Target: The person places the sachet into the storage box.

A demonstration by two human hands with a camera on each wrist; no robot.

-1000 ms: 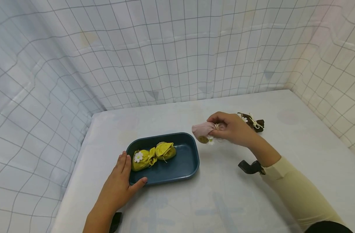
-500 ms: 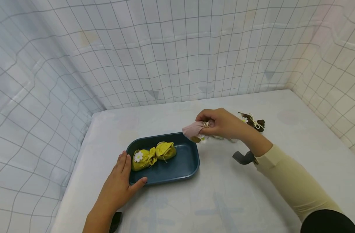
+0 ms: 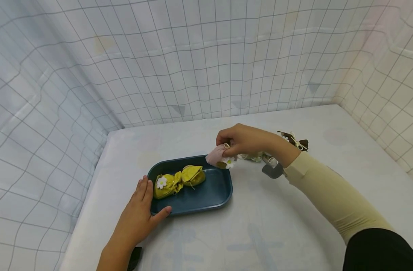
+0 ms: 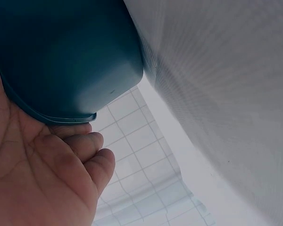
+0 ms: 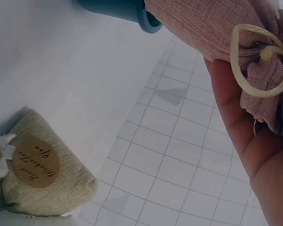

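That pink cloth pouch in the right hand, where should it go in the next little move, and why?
Probably a bit further left and down into the dark blue plastic tray. The right hand pinches the pink cloth pouch just over the tray's right rim, two yellow cloth pouches already lie inside, and the left hand rests against the tray's near left corner.

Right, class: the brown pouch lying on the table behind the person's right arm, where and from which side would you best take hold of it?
Probably at the tied neck, where the cream cord cinches the brown pouch into a narrow waist that fingers can pinch. Come from above and from the far right side, since the right hand and its forearm cover the near left side. The pouch's lower body is hidden, so its lie is partly uncertain.
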